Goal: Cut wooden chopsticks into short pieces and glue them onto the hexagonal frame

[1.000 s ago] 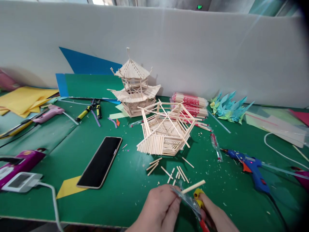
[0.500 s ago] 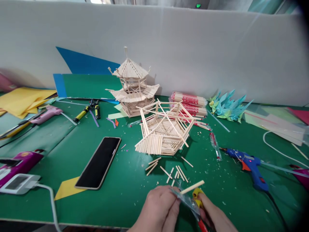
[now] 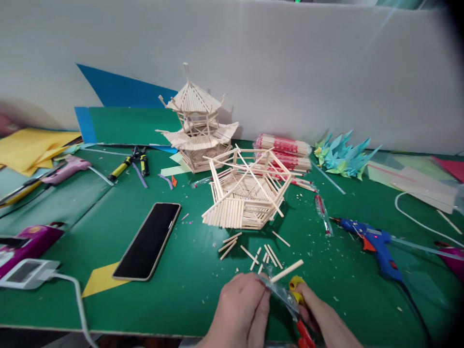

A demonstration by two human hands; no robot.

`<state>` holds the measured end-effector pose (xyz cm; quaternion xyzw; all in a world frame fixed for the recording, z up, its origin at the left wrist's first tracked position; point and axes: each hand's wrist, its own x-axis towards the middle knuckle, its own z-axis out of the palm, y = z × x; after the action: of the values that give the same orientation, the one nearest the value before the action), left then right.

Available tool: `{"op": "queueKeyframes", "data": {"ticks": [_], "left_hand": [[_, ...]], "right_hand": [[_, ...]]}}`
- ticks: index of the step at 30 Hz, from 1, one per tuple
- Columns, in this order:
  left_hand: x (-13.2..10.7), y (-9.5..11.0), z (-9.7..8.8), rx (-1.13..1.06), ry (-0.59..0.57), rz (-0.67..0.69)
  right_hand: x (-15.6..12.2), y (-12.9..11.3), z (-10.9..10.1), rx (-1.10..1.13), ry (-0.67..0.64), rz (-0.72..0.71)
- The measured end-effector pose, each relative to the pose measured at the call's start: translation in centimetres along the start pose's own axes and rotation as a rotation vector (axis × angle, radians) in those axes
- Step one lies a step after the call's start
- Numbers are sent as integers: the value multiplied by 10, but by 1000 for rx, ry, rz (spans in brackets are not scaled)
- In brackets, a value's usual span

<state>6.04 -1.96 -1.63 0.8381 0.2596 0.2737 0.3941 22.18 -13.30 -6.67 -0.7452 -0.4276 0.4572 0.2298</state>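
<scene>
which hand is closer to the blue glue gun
Right. The right hand grips the red-and-yellow cutters at the bottom edge, below and left of the blue glue gun. The left hand, pinching the wooden stick, sits farther left.

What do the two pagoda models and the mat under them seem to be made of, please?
The finished pagoda model and the unfinished pagoda model look like pale, unpainted wooden sticks, matte, with cut ends showing, probably glued. The short stick at the left hand looks the same. The green mat appears to be a smooth, faintly glossy sheet, perhaps plastic or rubber; I cannot tell which.
</scene>
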Motion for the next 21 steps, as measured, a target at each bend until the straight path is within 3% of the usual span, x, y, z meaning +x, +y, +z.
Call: {"op": "queueKeyframes", "data": {"ticks": [4,7,9,13,15,17,21], "left_hand": [[10,6,-15,-299,-188,-189],[13,9,-20,-428,-264,-301],[10,8,-15,-380,-224,-294],[-2,2,0,-70,4,-131],[-4,2,2,-41,33,-85],[-2,3,-2,-165,-38,-133],[8,5,-19,-542,-248,-373]], "right_hand": [[-3,3,2,-13,12,-61],[-1,-4,6,26,0,-76],[1,-10,9,61,-17,-85],[-1,-22,2,50,-42,-74],[-5,-24,-6,14,-44,-46],[-8,-23,-12,-11,-51,-45],[-7,-16,-8,22,-61,-67]]}}
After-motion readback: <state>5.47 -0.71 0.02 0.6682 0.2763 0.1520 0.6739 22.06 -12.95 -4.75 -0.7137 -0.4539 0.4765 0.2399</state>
